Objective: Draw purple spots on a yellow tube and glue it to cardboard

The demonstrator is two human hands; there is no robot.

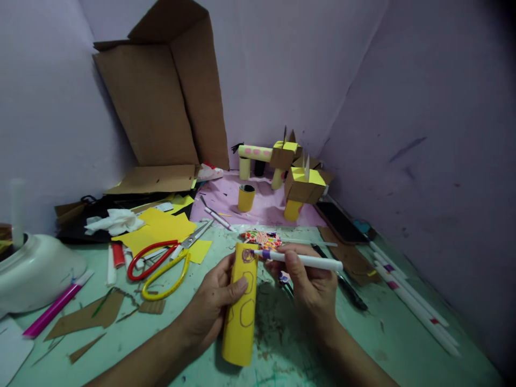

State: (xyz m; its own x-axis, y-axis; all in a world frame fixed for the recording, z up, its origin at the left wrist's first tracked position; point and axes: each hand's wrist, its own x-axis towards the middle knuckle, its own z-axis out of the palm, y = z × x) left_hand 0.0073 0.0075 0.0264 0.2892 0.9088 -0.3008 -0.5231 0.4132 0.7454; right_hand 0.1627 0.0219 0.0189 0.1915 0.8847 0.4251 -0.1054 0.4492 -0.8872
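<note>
A yellow paper tube point(241, 341) stands out at the centre front, tilted, with several purple outlined shapes on its side. Wrapped round its left side, my left hand point(220, 298) has the thumb across the front. My right hand point(308, 279) grips a white marker point(316, 262) with a purple band. The marker's tip is at the upper part of the tube, by a purple scribbled circle. A small patterned item point(264, 238) lies behind the tube, partly hidden.
Red-and-yellow-handled scissors point(187, 244) and yellow paper point(155, 228) lie left. Behind are a short yellow tube point(245, 199) and box-headed figures point(305, 185). White markers point(415, 301) and a phone point(342, 223) lie right; a white pot point(44, 274) is far left.
</note>
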